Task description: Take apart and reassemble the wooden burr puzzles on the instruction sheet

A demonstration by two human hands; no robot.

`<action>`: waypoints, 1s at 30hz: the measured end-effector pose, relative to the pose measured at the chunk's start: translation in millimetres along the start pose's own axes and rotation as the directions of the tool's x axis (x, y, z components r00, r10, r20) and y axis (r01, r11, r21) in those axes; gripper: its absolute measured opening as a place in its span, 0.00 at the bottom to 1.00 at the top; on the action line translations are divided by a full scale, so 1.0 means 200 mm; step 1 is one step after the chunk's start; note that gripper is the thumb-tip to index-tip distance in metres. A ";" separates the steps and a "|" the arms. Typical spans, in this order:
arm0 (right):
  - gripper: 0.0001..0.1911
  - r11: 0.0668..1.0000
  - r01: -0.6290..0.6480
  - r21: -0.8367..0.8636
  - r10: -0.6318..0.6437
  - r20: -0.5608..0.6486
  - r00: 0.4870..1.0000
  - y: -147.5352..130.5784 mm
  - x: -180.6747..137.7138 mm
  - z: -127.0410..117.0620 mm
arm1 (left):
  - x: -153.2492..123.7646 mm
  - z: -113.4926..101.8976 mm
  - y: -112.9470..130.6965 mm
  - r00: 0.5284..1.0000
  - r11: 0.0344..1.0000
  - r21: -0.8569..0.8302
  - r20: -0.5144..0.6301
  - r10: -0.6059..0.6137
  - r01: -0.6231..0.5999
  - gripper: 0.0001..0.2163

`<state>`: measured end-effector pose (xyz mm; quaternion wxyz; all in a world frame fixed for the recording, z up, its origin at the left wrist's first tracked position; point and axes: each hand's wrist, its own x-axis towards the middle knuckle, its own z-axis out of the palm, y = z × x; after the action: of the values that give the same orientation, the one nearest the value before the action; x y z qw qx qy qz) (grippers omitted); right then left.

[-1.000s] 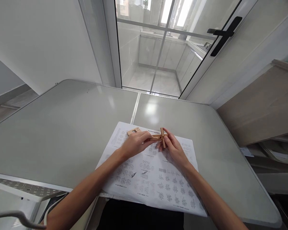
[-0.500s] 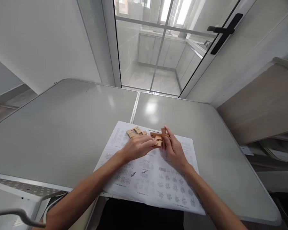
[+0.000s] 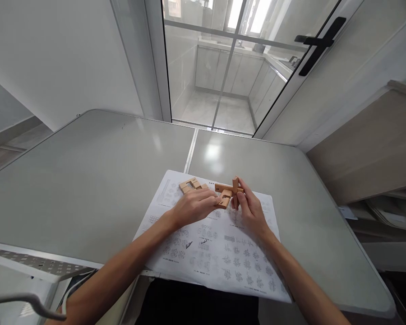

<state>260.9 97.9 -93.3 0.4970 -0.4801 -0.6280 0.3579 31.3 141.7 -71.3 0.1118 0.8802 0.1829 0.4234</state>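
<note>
My left hand (image 3: 196, 206) is closed, its fingertips pinching a notched wooden puzzle piece (image 3: 225, 198) that has a dark mark on its end. My right hand (image 3: 252, 210) grips several wooden puzzle pieces (image 3: 236, 184) crossed over one another, one standing upright and one pointing left. The notched piece touches or nearly touches this cluster; the exact contact is hidden by fingers. Behind my left hand more wooden pieces (image 3: 189, 184) lie on a printed paper sheet (image 3: 203, 253). The sheet shows rows of small assembly drawings and lies under both hands.
The grey folding table (image 3: 122, 180) has a metal seam (image 3: 191, 153) across its middle. Beyond it stands a glass door with a black handle (image 3: 320, 41). Wooden shelving (image 3: 375, 135) is on the right. A curved grey metal bar (image 3: 23, 299) is at the lower left.
My right hand and its crossed pieces have shifted slightly right. The notched piece in my left hand now shows more of its opening, with a wider gap towards the right hand.
</note>
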 end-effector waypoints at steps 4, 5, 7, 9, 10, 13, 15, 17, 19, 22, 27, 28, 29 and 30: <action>0.27 1.000 -0.002 0.028 0.002 -0.003 1.000 0.00 0.00 0.00 | 0.00 0.00 0.01 1.000 1.000 0.019 0.003 0.019 -0.019 0.04; 0.26 0.999 -0.005 0.038 0.005 -0.002 1.000 0.00 0.01 0.00 | 0.00 0.01 0.01 1.000 1.000 0.015 -0.006 0.020 -0.020 0.04; 0.27 0.998 -0.016 0.058 0.016 -0.001 1.000 -0.01 0.01 0.00 | -0.01 0.02 0.01 0.999 1.000 0.015 -0.034 0.013 -0.013 0.04; 0.27 0.998 -0.019 0.068 0.019 0.000 1.000 0.00 0.02 0.00 | -0.01 0.03 0.01 0.999 0.999 0.032 -0.050 0.003 -0.002 0.04; 0.26 0.997 -0.015 0.072 0.015 0.005 1.000 0.00 0.02 0.00 | -0.01 0.03 0.01 0.998 0.999 0.042 -0.054 0.007 -0.005 0.04; 0.26 0.994 -0.007 0.112 0.005 0.023 1.000 0.01 0.02 -0.01 | 0.01 0.03 0.01 0.995 0.997 0.054 -0.083 0.057 -0.052 0.02; 0.25 0.990 -0.016 0.144 0.012 0.031 0.999 0.02 0.02 -0.01 | 0.01 0.03 0.01 0.989 0.995 0.057 -0.121 0.086 -0.080 0.01; 0.25 0.989 -0.025 0.144 0.021 0.028 0.999 0.03 0.02 -0.02 | 0.02 0.03 0.02 0.985 0.994 0.065 -0.145 0.092 -0.083 0.01; 0.25 0.992 -0.019 0.122 0.017 0.020 1.000 0.03 0.01 -0.02 | 0.02 0.02 0.02 0.986 0.994 0.069 -0.140 0.093 -0.084 0.02; 0.25 0.997 0.003 0.074 -0.004 0.009 1.000 0.02 0.01 -0.03 | 0.02 0.02 0.02 0.990 0.994 0.060 -0.099 0.096 -0.090 0.02; 0.24 0.999 0.021 -0.044 -0.020 0.004 1.000 0.00 0.00 -0.01 | 0.01 0.02 0.01 0.999 0.998 0.044 -0.003 0.041 -0.040 0.02; 0.24 0.999 0.020 -0.047 -0.020 0.005 1.000 0.00 0.00 -0.01 | 0.01 0.02 0.01 1.000 0.999 0.045 0.005 0.028 -0.028 0.03; 0.24 0.999 0.021 -0.045 -0.020 0.008 1.000 0.00 0.00 -0.01 | 0.02 0.03 0.01 1.000 0.999 0.046 0.008 0.021 -0.022 0.04; 0.25 0.999 0.019 -0.043 -0.019 0.009 1.000 0.00 0.00 -0.01 | 0.02 0.03 0.01 1.000 0.999 0.050 0.008 0.021 -0.021 0.04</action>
<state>262.0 98.0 -92.6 0.4871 -0.4831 -0.6423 0.3418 37.9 140.6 -71.3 0.0860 0.8861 0.1837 0.4167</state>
